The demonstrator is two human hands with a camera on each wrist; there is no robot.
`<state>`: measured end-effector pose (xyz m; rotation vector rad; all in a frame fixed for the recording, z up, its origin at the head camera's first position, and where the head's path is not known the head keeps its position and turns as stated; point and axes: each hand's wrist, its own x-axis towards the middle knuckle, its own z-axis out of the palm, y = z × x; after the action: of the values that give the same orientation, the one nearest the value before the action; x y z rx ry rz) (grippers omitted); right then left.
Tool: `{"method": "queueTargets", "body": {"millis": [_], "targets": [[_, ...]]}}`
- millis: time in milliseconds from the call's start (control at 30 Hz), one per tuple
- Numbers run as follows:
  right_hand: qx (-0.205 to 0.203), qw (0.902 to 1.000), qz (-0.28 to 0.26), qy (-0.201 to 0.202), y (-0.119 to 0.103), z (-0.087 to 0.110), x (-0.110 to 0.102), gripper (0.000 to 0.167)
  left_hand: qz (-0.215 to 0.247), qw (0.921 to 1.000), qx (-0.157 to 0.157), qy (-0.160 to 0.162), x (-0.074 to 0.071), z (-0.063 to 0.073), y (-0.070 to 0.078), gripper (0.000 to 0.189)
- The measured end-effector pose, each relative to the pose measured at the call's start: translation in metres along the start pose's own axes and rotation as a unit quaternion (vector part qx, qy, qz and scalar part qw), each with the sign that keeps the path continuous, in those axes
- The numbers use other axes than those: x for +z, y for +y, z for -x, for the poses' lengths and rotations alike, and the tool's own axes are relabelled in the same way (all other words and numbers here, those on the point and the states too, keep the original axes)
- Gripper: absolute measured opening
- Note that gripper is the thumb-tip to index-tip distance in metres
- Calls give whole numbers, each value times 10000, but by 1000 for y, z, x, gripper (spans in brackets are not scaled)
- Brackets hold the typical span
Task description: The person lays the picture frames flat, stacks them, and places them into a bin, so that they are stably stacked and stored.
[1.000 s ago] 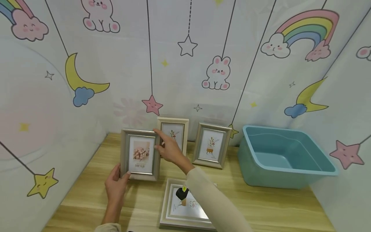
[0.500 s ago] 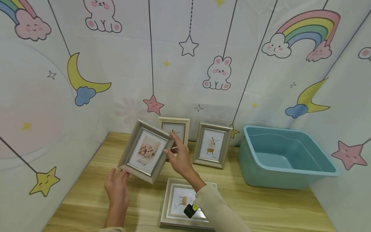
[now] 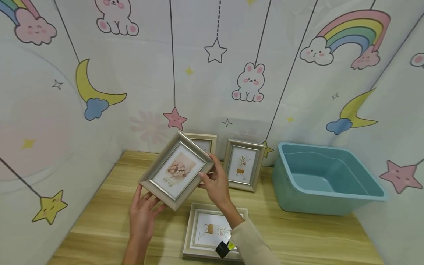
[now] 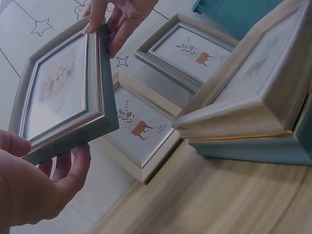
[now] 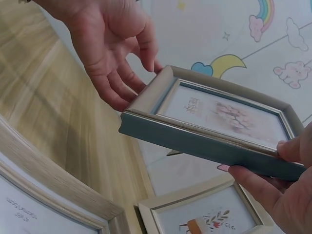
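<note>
A silver-beige picture frame (image 3: 179, 171) with a pink flower print is held tilted above the table by both hands. My left hand (image 3: 142, 215) holds its lower-left end; in the left wrist view its thumb lies at the front edge and the fingers underneath. At the opposite, upper-right corner, my right hand (image 3: 216, 182) pinches the frame between thumb and fingers. Behind it a cream picture frame (image 3: 207, 138) stands partly hidden. To the right of that stands another silver-beige frame (image 3: 243, 165) with a potted-plant print. Nearer me, further picture frames (image 3: 207, 230) lie in a stack.
A blue-green plastic basin (image 3: 318, 200) stands at the back right of the wood-grain table (image 3: 99, 221). A white backdrop (image 3: 205, 88) with cartoon stars, moons and rabbits closes off the back and sides. A small black block (image 3: 222, 249) shows beside the right sleeve.
The flower-print frame has shifted right and turned from upright to a slant. The left hand has come off its lower edge and taken hold again; the right hand has kept its grip.
</note>
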<state>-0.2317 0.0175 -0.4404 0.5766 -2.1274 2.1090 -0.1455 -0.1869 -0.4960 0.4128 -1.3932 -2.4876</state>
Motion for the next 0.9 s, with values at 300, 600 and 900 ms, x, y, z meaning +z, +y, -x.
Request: {"method": "queueTargets", "body": {"millis": [300, 600, 900], "targets": [[110, 9972, -719, 183, 3, 21, -14, 69, -919, 9915, 799, -464, 6, 5, -11, 109], [153, 9932, -872, 757, 5, 41, -29, 64, -2011, 9686, 1341, -576, 13, 13, -8, 113], [-363, 9687, 1463, 1974, 7, 46, -49, 16, -3102, 9236, 2049, -941, 7, 18, 3, 105]]}}
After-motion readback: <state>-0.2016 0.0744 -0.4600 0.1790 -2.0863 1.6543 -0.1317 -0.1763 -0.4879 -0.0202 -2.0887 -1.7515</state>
